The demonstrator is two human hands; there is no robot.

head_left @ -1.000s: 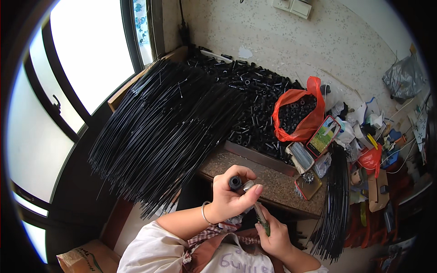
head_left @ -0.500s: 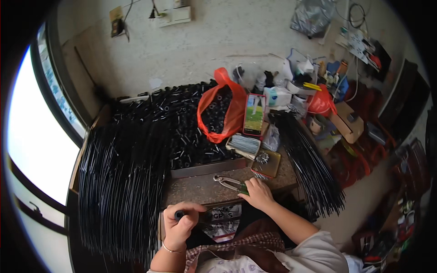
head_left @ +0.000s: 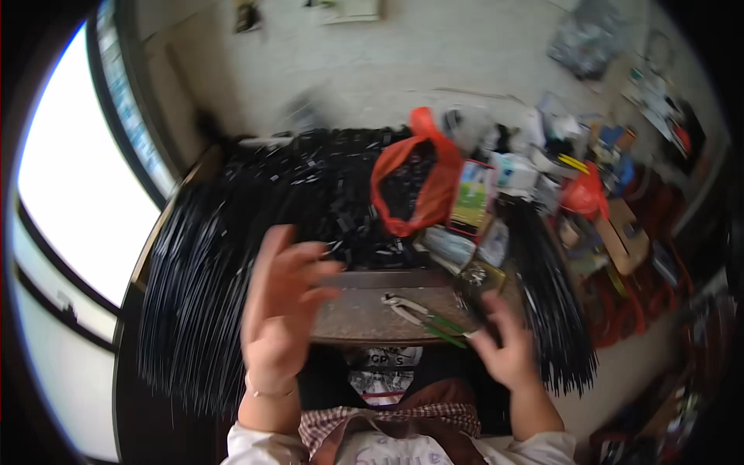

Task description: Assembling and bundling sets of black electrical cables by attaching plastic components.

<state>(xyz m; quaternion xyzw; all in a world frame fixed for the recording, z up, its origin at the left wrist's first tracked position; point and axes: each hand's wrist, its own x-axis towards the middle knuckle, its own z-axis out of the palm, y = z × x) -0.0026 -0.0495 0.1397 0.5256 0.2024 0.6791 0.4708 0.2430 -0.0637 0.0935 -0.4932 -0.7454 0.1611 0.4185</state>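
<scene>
My left hand [head_left: 279,302] is raised above the near left of the table, its fingers apart and blurred, with nothing in it. At the table's front right, my right hand [head_left: 508,345] has its thumb and fingers spread, also smeared by motion. Pliers [head_left: 422,316] with green handles lie on the tabletop, the handle ends close to my right thumb. A dark blurred shape [head_left: 470,298] shows just beyond the right fingertips; I cannot tell what it is or whether they touch it. Short black tubular parts [head_left: 310,167] are heaped at the back.
Long black strands [head_left: 194,302] hang over the left edge, more strands [head_left: 550,302] over the right. An orange-red bag [head_left: 438,205], a phone [head_left: 471,198], a tray of thin pins [head_left: 448,246] and a small tin [head_left: 496,280] stand right of the heap. A grey smear [head_left: 310,108] shows before the wall.
My left hand has risen, spread its fingers and no longer holds the black tubular piece. My right hand has let go of the pliers and moved right. The whole view has shifted.
</scene>
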